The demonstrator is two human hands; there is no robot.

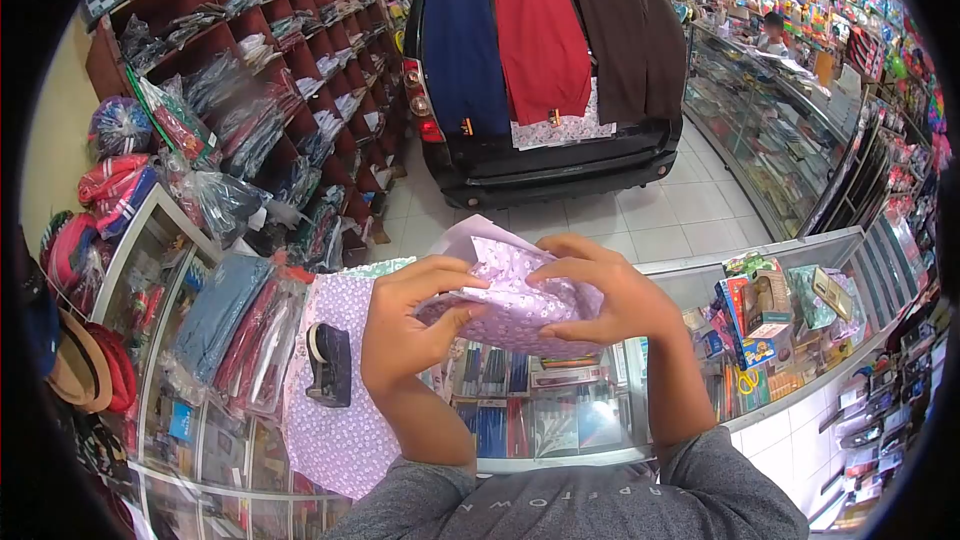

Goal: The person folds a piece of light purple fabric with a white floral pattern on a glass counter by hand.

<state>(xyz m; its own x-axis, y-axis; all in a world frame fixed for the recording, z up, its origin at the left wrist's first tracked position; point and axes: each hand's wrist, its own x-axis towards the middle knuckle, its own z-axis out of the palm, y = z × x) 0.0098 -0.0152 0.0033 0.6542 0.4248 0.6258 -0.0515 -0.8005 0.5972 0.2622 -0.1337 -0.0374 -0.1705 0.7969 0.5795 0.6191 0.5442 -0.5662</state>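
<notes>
Between my two hands, above the glass counter, is a folded piece of lilac flowered wrapping paper (520, 322); whether anything lies inside it is hidden. My left hand (415, 325) pinches its left edge between thumb and fingers. On the other side, my right hand (605, 295) grips the right part, thumb below and fingers over the top. A larger sheet of the same flowered paper (345, 440) lies on the counter left of my left forearm. On that sheet rests a black tape dispenser (328, 365) with a roll of tape.
The glass counter (560, 460) holds stationery under its top. Plastic-wrapped clothes (250, 330) lie at left; boxed goods and yellow scissors (747, 381) at right. Beyond stand a black car (560, 168) draped with trousers, a shelf of bagged garments (250, 70), and a distant person (772, 38).
</notes>
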